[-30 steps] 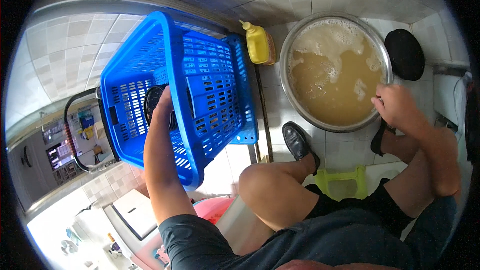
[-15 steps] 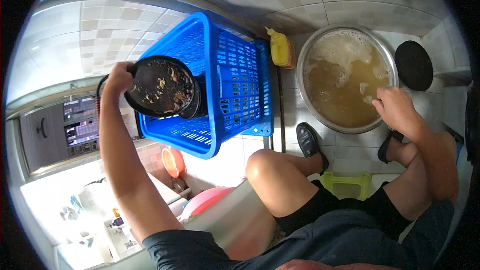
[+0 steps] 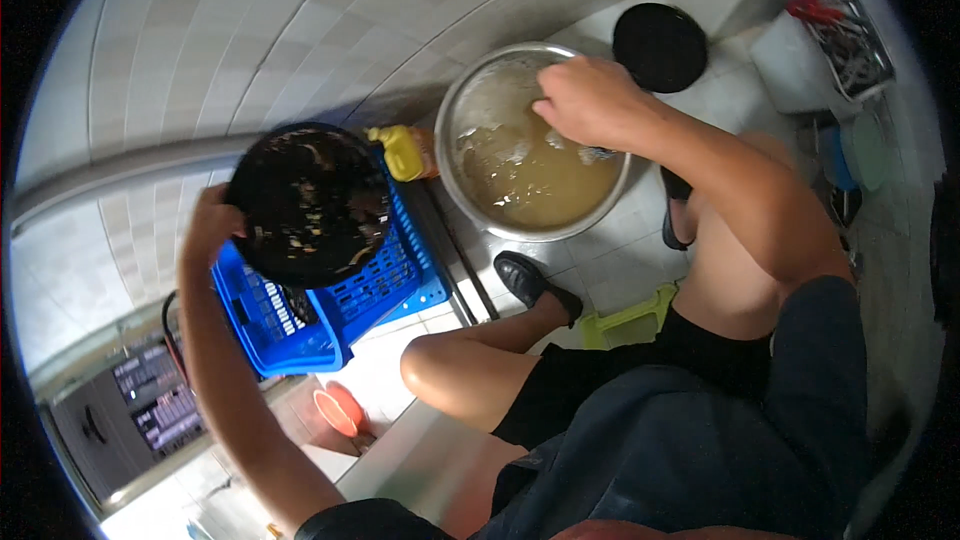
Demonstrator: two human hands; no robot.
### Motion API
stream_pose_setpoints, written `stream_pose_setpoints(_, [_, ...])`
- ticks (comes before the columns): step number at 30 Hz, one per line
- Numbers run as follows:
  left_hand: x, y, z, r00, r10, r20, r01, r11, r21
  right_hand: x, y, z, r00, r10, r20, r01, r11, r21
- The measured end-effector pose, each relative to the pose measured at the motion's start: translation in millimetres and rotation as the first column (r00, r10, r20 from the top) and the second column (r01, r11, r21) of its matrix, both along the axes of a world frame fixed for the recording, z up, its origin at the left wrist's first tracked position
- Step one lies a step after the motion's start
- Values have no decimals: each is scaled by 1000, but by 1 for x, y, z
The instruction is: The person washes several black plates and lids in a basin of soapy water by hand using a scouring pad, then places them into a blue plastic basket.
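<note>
My left hand [image 3: 212, 223] grips the rim of a round black pan [image 3: 315, 205], its inside dotted with brown and yellow food scraps. The pan is held up over a blue plastic basket [image 3: 270, 325], hiding much of it. Part of another dark item shows inside the basket, under the pan. My right hand [image 3: 590, 100] is curled, knuckles up, over the far right side of a large metal basin [image 3: 447, 165] of cloudy brown, foamy water. What its fingers hold, if anything, is hidden.
A yellow bottle [image 3: 402, 153] stands between basket and basin. A round black pan [image 3: 660, 47] lies on the tiles past the basin. My legs straddle a green stool [image 3: 630, 318]. A container of utensils [image 3: 850, 45] stands far right; an orange bowl [image 3: 338, 410] lies lower left.
My view has swung right, so basin and basket appear further left. The pan has risen from the basket's opening to above its far side. My right hand has moved further over the basin.
</note>
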State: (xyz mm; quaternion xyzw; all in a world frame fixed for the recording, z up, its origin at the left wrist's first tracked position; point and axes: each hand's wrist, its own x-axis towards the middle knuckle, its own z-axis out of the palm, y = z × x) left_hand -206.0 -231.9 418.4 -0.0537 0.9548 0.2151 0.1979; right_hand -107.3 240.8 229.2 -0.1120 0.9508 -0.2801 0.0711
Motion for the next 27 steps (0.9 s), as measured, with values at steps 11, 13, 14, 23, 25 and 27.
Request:
stream_pose_setpoints(11, [65,135,-316,897,431,97,-441,856,269,3,42,8,995,-98,8,99,994,-45])
stream_pose_setpoints(13, [84,183,-346,810,553,195,-579,706,408,8,56,1,993,-118,10,119,993,-22])
stream_pose_setpoints(14, [87,162,-365,805,567,173,-582,702,411,5,49,7,995,-103,1,102,993,-53])
stream_pose_setpoints(23, [122,210,-436,462,741,487,-850,212,483,0,49,8,993,-105,54,109,991,-73])
stream_pose_setpoints(25, [129,214,-444,403,782,475,-879,185,440,-2,47,10,993,-94,66,98,994,-58])
stream_pose_setpoints(27, [132,212,-462,368,751,548,-891,116,439,-4,46,9,988,-136,69,139,989,-51])
